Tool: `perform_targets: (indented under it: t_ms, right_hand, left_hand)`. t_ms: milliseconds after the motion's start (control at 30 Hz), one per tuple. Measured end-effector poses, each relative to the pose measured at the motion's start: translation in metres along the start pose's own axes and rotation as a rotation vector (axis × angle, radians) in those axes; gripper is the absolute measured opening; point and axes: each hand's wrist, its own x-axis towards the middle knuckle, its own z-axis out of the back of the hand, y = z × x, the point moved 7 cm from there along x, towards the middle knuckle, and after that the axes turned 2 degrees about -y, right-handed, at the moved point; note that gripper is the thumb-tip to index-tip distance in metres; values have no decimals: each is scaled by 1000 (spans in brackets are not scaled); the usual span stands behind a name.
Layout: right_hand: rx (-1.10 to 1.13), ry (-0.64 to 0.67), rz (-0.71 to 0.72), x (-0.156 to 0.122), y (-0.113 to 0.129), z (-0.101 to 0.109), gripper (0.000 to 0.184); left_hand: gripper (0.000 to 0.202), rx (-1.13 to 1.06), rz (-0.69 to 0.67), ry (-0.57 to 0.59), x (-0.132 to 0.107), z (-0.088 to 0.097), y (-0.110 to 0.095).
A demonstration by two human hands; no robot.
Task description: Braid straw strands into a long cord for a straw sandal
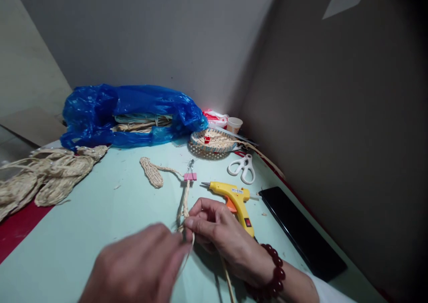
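Observation:
A pale straw braid (186, 200) runs down toward me from a pink binder clip (190, 176) on the table. My right hand (217, 231), with a dark red bead bracelet at the wrist, pinches the braid's near end between thumb and fingers. Close beside it, my left hand (137, 263) is blurred, its fingers closed by the loose strands; a thin strand hangs below its fingertips. Beyond the clip, the cord leads to a small woven straw oval (152, 173) lying flat. Loose strands (228, 280) trail below my right hand.
Right of the braid lie a yellow glue gun (234, 196), white scissors (242, 167) and a black flat device (301, 231). Behind are a round basket (214, 141), a paper cup (234, 124) and a blue plastic bag (133, 102) of straw. Woven straw pieces (60, 178) lie left.

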Motion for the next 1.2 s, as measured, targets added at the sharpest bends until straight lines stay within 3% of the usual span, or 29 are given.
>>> perform_targets:
  t_ms: [33,100,200,267,367,500,600,733,900,1200]
  right_hand:
    - [19,6,1,-1,1,0,22]
    - [46,11,2,-3,1,0,25]
    - [38,29,11,-5,1,0,29]
    - [0,37,13,-5,1,0,26]
    - [-49,38,-5,-7,0,1,21]
    - [-141,38,21,-9,3,0,18]
    - [-309,37,85,-10,7,0,12]
    - [-713,-3,220,-16,15,2,9]
    - [-1202,-130,309,-25,24,3,18]
    - [-1299,-186,346,-26,18,-12,16]
  left_hand:
    - [29,-155,119,62,6,-2,13]
    - [25,-458,412,361,8,-24,35]
    - [20,-1005,679,621,2,-53,34]
    - [17,-1275,800,647,-1,-64,30]
    - [15,-1422,927,596,-5,-70,30]
    - [19,-1346,932,565,-3,-67,32]
    - [22,-1241,886,626,-1,-68,31]
    - [20,-1146,845,696,-2,-74,32]
    - [26,-1003,844,620,-5,-72,38]
    - [26,-610,780,479,-6,-65,35]
